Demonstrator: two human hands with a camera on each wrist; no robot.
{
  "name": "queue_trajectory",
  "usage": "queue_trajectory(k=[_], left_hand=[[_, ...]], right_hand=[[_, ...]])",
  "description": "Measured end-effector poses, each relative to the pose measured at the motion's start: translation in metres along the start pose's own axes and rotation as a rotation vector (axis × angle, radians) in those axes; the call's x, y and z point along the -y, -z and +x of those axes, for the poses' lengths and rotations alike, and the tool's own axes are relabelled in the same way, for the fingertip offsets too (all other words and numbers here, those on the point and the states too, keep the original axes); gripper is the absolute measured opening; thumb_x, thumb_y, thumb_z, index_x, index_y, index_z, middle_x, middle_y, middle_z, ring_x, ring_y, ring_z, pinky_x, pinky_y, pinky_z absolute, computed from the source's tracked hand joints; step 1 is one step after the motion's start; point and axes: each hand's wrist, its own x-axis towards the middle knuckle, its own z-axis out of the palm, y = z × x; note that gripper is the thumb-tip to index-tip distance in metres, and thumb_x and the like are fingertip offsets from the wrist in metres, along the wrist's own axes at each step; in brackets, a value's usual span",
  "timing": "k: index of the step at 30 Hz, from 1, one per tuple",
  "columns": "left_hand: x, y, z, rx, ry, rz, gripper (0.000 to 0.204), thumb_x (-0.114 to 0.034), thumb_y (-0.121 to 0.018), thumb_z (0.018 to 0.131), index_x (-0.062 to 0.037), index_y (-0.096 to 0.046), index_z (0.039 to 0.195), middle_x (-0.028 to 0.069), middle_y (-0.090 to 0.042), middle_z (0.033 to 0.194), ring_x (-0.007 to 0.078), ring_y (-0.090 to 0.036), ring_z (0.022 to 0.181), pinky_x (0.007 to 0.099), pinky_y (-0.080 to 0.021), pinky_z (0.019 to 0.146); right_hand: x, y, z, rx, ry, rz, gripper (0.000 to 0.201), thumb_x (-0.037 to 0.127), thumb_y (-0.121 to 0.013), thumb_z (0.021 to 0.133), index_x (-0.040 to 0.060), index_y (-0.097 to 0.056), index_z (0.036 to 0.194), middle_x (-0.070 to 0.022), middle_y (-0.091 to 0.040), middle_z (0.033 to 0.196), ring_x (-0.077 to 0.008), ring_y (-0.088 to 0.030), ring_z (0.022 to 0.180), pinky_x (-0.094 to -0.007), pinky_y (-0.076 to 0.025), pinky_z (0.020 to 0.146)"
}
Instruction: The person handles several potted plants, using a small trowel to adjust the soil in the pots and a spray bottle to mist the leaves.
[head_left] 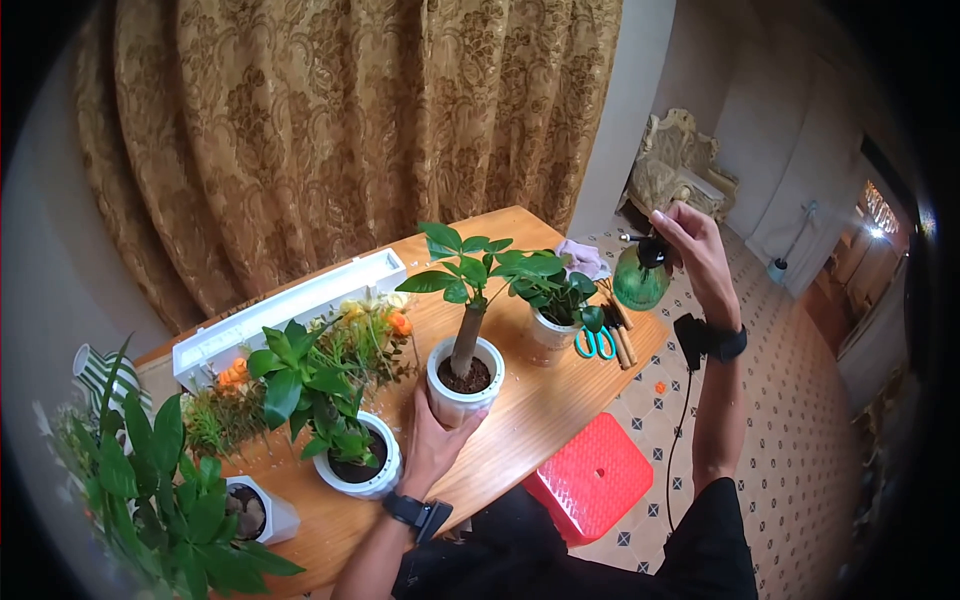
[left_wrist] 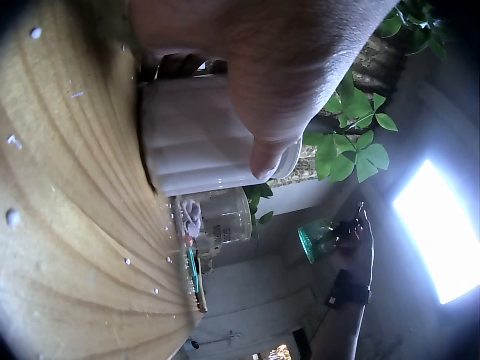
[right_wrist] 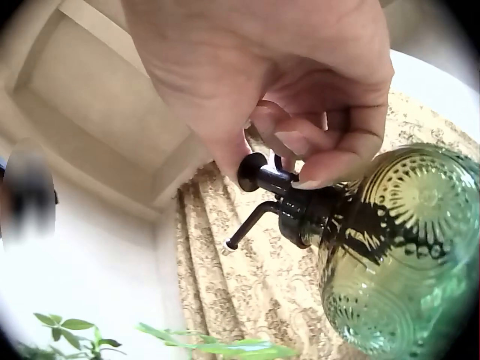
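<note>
My left hand (head_left: 438,447) grips the side of a ribbed white pot (head_left: 452,408) on the wooden table. From its dark soil rises a thick-stemmed plant (head_left: 467,335) with broad green leaves. The left wrist view shows the thumb lying along the wall of that pot (left_wrist: 199,142). My right hand (head_left: 700,255) holds a green glass spray bottle (head_left: 640,282) up to the right of the plants. In the right wrist view the thumb is at the black pump's plunger (right_wrist: 259,174), with fingers around the pump neck. The nozzle (right_wrist: 244,229) points away from the hand.
Other potted plants stand at left (head_left: 362,462) and far left (head_left: 262,510). Behind them are a white planter box (head_left: 290,310) and orange flowers (head_left: 232,375). A clear-potted plant (head_left: 552,335), teal scissors (head_left: 597,343) and a lilac cloth (head_left: 585,260) sit right. A red stool (head_left: 595,480) stands below.
</note>
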Motion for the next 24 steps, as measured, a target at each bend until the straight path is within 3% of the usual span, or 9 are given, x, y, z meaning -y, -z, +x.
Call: queue_trajectory(k=[3,5,8,10,11,12,20,24], left_hand=[[0.001,-0.001,0.001,-0.015,-0.020,0.021,0.099,-0.029,-0.088,0.081,0.0044,-0.028,0.153,0.0224,-0.046,0.149,0.0317,-0.045,0.140,0.0423,-0.036,0.118],[0.002,0.000,0.001,-0.009,-0.031,0.007,0.103,-0.035,-0.088,0.081,0.0057,-0.027,0.154,0.0262,-0.044,0.150,0.0369,-0.045,0.141,0.0449,-0.037,0.118],[-0.004,0.002,0.001,0.005,-0.009,0.018,0.105,-0.036,-0.088,0.080,0.0058,-0.026,0.154,0.0266,-0.043,0.151,0.0371,-0.044,0.142,0.0451,-0.036,0.118],[0.001,0.001,0.001,-0.001,0.019,0.034,0.108,-0.037,-0.088,0.080,0.0055,-0.023,0.155,0.0273,-0.042,0.152,0.0381,-0.043,0.144,0.0454,-0.036,0.119],[0.006,-0.001,0.003,0.001,0.007,0.005,0.110,-0.038,-0.088,0.080,0.0054,-0.022,0.156,0.0277,-0.041,0.153,0.0386,-0.042,0.144,0.0456,-0.036,0.119],[0.010,-0.002,0.003,0.004,-0.007,-0.023,0.111,-0.039,-0.088,0.080,0.0052,-0.021,0.156,0.0282,-0.041,0.153,0.0391,-0.042,0.144,0.0457,-0.036,0.119],[0.009,-0.001,0.004,-0.021,-0.010,0.000,0.109,-0.039,-0.089,0.079,0.0032,-0.024,0.155,0.0282,-0.046,0.149,0.0401,-0.048,0.139,0.0469,-0.042,0.113],[0.012,-0.002,0.003,-0.015,-0.033,-0.015,0.106,-0.038,-0.089,0.078,0.0026,-0.026,0.153,0.0276,-0.050,0.145,0.0403,-0.052,0.135,0.0473,-0.045,0.110]], right_hand=[[0.030,-0.014,-0.026,0.178,0.005,0.004,0.026,0.025,-0.074,0.097,0.0044,-0.066,0.085,0.0023,-0.065,0.074,-0.0029,-0.058,0.064,-0.0199,-0.044,0.054],[0.044,-0.037,-0.042,0.298,-0.009,-0.027,0.022,0.020,-0.077,0.094,-0.0002,-0.069,0.089,0.0002,-0.070,0.080,-0.0063,-0.065,0.074,-0.0217,-0.051,0.064],[0.050,-0.076,-0.068,0.404,0.151,-0.279,0.022,0.020,-0.081,0.089,0.0032,-0.067,0.086,-0.0083,-0.069,0.075,-0.0164,-0.067,0.066,-0.0292,-0.053,0.064],[0.046,-0.103,-0.076,0.461,0.503,-0.538,0.023,0.021,-0.079,0.088,0.0062,-0.063,0.082,-0.0108,-0.065,0.071,-0.0270,-0.066,0.065,-0.0379,-0.051,0.061],[0.042,-0.117,-0.082,0.454,0.586,-0.596,0.025,0.023,-0.075,0.091,0.0075,-0.057,0.081,-0.0087,-0.062,0.069,-0.0311,-0.065,0.065,-0.0438,-0.050,0.059],[0.040,-0.129,-0.085,0.437,0.670,-0.690,0.026,0.026,-0.073,0.092,0.0076,-0.056,0.085,-0.0086,-0.062,0.069,-0.0312,-0.065,0.065,-0.0443,-0.050,0.058],[0.020,-0.162,-0.085,0.521,0.682,-0.763,0.024,0.024,-0.070,0.092,0.0079,-0.054,0.088,-0.0127,-0.057,0.057,-0.0335,-0.064,0.065,-0.0453,-0.048,0.055],[0.004,-0.167,-0.079,0.454,0.706,-0.793,0.023,0.023,-0.071,0.092,0.0070,-0.055,0.093,-0.0128,-0.059,0.059,-0.0351,-0.065,0.068,-0.0447,-0.048,0.055]])
